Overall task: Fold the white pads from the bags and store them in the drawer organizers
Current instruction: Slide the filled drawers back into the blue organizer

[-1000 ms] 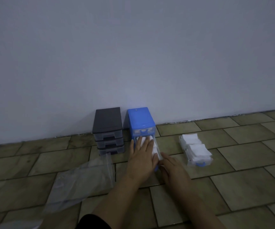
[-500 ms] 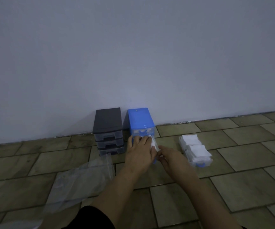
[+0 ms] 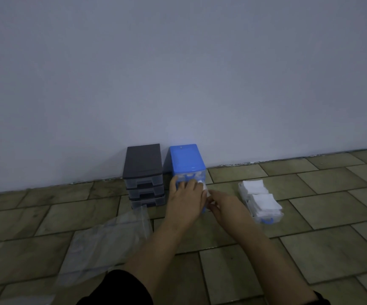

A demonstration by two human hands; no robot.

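Tiled floor [image 3: 310,245]; left hand [image 3: 184,201] flat on white pads [image 3: 202,186], right hand [image 3: 228,208] grip unclear.

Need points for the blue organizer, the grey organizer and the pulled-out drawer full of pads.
blue organizer [image 3: 185,157]: head view, on its flat top.
grey organizer [image 3: 143,159]: head view, on its dark top panel.
pulled-out drawer [image 3: 268,220]: head view, on its clear front wall beside the blue handle.

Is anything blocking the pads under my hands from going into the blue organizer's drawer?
Nothing visible blocks them. The left hand lies flat over the white pads on the pulled-out drawer of the blue organizer, and the right hand is at the drawer's right side. The drawer's inside is hidden under the hands.
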